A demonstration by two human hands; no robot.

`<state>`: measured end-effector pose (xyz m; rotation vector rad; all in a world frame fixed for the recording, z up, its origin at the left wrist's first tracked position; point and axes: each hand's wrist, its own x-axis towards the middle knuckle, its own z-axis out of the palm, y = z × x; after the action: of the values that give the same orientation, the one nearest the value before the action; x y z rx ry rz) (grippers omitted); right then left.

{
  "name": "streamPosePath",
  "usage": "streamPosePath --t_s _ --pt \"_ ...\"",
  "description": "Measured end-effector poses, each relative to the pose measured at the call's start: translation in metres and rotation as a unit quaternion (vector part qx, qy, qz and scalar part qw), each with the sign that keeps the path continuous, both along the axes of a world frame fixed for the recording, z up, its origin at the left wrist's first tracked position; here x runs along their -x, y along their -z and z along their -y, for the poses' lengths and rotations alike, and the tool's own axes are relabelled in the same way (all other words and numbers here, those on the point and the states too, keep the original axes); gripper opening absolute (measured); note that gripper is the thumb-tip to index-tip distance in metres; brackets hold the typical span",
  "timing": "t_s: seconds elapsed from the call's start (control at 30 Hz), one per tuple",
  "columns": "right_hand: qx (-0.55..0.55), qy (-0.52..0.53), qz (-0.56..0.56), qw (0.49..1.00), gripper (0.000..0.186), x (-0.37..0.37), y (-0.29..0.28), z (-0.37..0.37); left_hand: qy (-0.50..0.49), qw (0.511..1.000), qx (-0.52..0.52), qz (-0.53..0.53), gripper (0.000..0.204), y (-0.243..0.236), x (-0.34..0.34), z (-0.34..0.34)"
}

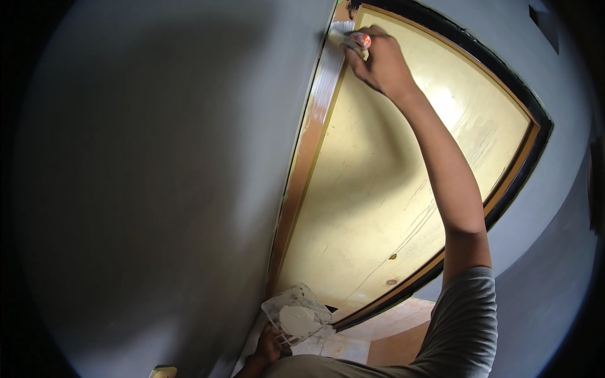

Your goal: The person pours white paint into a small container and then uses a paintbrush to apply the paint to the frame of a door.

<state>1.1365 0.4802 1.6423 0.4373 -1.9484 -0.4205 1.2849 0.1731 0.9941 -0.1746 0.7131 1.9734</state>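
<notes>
My right hand point(386, 62), arm raised high, grips a paintbrush point(338, 38) with a red and white handle end. Its bristles are at the upper part of a brown wooden frame strip point(307, 148). A streaky coat of white paint point(326, 82) covers the strip around and below the brush; lower down the wood is bare brown. Down low, my left hand point(270, 344) is closed on the edge of a translucent plastic tub point(277, 309) with white paint point(299, 320) inside. The tub is tilted toward me, and part of my left hand is hidden.
Beside the strip lies a pale yellow panel point(378, 208) with scratches and stains, bordered by a black outer edge point(513, 72). A grey wall point(157, 157) fills the left side, with my shadow on it. A yellowish object point(164, 372) shows at the bottom edge.
</notes>
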Motion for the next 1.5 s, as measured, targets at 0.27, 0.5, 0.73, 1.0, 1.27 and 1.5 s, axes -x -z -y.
streamPosePath --t_s 0.27,0.5,0.73,1.0,1.27,1.5 --pt "-0.238 0.158 0.125 0.950 0.030 -0.009 0.104 -0.010 -0.017 1.000 -0.013 -0.006 0.067 0.007 -0.004 -0.005" --pt "0.092 0.010 0.229 0.969 0.018 0.011 0.081 -0.014 -0.010 0.999 -0.035 0.014 0.065 0.025 -0.002 -0.004" --pt "0.140 -0.023 0.050 0.989 0.028 -0.005 -0.013 0.003 0.000 1.000 -0.007 -0.004 0.056 0.008 -0.003 -0.009" --pt "0.071 0.089 0.055 0.992 0.032 0.002 -0.074 0.003 0.044 0.997 -0.044 0.039 0.054 0.056 0.002 -0.020" --pt "0.057 0.082 0.021 0.995 0.035 0.013 -0.085 -0.008 0.033 0.999 -0.029 0.006 0.057 0.067 0.003 -0.023" --pt "0.115 0.064 0.016 0.991 0.039 0.012 -0.082 0.001 0.020 0.998 -0.053 0.008 0.059 0.035 0.003 -0.019"
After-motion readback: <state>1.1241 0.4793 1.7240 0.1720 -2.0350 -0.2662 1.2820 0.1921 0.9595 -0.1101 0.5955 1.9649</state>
